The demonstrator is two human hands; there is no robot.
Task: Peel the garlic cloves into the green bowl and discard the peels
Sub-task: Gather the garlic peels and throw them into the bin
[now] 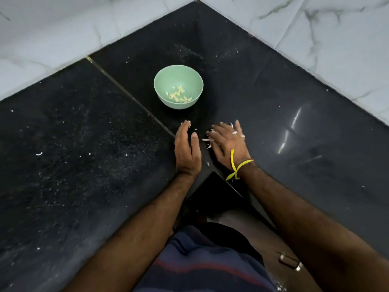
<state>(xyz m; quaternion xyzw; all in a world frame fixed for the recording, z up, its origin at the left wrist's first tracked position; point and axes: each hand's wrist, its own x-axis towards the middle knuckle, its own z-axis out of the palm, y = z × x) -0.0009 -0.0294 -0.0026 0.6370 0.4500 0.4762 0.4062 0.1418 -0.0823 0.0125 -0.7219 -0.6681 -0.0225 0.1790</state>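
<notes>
peeling: looks done, pale peeled garlic cloves point(179, 95) sitting in the round mint-green plastic bowl point(162, 81)
remaining: white papery peels point(207, 139) lying on the black granite counter point(84, 133), discarding pending
hands: left hand point(187, 148) and right hand point(228, 144) both flat-fingered, grasping nothing, seemingly sweeping the peels together

Lighting: dim overall, cool cast; black countertop point(273, 106) soaks up most light. Wall tiles point(52, 34) brightest area, pale grey-blue, evenly lit, no hot spots. Glare: several curved white streaks on polished stone at right, approx. mid-height; source itself out of frame. Shadows: soft, dark patch under and in front of green bowl point(178, 86), merging w/ the stone; bowl interior lit evenly, slightly darker on its near wall. Forearms underexposed, detail muddy. Sharpness: centre acceptable; soft, smeary compression texture throughout. Distortion: wide-angle, counter edges and tile joints bow toward frame borders; bottom corners stretched and blurred.
</notes>
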